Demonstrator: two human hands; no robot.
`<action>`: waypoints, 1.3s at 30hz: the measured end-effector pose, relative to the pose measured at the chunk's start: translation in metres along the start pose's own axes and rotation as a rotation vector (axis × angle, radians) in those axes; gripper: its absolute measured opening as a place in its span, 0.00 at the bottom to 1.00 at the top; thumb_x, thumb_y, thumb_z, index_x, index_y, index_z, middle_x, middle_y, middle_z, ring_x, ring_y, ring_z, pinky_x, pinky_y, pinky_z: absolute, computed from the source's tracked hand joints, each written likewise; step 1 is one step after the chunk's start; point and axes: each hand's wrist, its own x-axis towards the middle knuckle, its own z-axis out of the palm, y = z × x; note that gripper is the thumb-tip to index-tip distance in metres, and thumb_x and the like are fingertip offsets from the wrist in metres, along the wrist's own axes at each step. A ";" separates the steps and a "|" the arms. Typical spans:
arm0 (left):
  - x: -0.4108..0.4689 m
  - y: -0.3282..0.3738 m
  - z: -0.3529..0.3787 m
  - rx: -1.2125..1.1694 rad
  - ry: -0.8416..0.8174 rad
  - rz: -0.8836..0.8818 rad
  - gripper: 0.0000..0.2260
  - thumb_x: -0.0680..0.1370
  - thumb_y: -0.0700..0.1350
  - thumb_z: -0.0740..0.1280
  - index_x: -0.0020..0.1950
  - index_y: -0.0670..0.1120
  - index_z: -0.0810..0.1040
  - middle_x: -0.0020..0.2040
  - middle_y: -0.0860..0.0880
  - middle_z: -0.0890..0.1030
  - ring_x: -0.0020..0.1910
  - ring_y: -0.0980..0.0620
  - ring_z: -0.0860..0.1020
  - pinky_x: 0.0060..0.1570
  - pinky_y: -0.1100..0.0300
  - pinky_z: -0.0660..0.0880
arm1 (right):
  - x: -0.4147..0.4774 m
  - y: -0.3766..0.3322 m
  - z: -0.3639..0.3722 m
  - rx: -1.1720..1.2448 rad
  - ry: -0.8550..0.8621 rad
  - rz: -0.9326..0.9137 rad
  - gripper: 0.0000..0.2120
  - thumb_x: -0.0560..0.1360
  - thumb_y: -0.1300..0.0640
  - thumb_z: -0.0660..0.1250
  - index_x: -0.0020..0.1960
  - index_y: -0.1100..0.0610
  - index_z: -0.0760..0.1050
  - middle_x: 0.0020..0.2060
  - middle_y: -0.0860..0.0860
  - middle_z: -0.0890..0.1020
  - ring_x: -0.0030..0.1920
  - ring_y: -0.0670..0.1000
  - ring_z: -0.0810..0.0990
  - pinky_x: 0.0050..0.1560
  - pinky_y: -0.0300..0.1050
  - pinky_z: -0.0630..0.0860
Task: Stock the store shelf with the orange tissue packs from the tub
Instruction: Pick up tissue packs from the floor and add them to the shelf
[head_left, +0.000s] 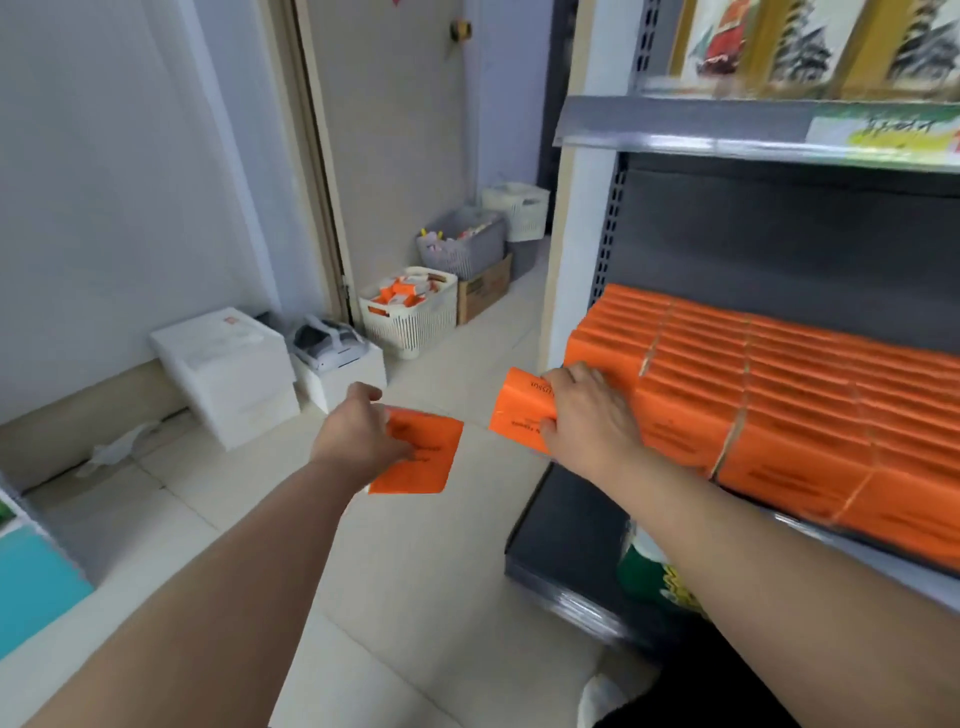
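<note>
My right hand (587, 415) grips an orange tissue pack (519, 408) at the left end of the shelf (883, 558), right beside the rows of orange packs (779, 395) that fill it. My left hand (358, 434) holds a second orange tissue pack (423, 457) in the air over the floor, left of the shelf. The white slatted tub (410, 312) with more orange and white packs stands on the floor by the door, well beyond both hands.
White boxes (228, 369) line the left wall. A grey basket (462, 244), a white basket (517, 208) and a cardboard box (485, 288) stand past the tub. The upper shelf (753, 130) carries boxed goods. The dark bottom shelf (566, 545) holds a green pack.
</note>
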 end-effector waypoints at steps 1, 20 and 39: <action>0.002 0.012 0.003 -0.013 -0.005 0.015 0.35 0.67 0.44 0.76 0.70 0.47 0.64 0.61 0.45 0.76 0.59 0.44 0.74 0.47 0.55 0.72 | 0.006 0.010 -0.004 -0.008 -0.004 0.024 0.19 0.73 0.55 0.65 0.64 0.55 0.69 0.58 0.54 0.72 0.61 0.57 0.70 0.59 0.52 0.70; 0.066 0.088 0.043 0.109 -0.032 0.202 0.22 0.71 0.45 0.73 0.61 0.48 0.69 0.53 0.50 0.75 0.50 0.50 0.73 0.45 0.56 0.73 | 0.094 0.075 0.027 -0.131 -0.044 0.178 0.22 0.74 0.59 0.68 0.66 0.52 0.69 0.61 0.54 0.71 0.64 0.56 0.68 0.59 0.52 0.68; 0.000 0.120 0.014 0.108 -0.200 0.349 0.41 0.67 0.39 0.77 0.74 0.48 0.58 0.60 0.50 0.76 0.51 0.52 0.75 0.48 0.62 0.71 | 0.028 0.027 -0.023 0.599 -0.276 -0.084 0.18 0.74 0.56 0.70 0.61 0.50 0.68 0.49 0.50 0.80 0.47 0.51 0.79 0.49 0.48 0.77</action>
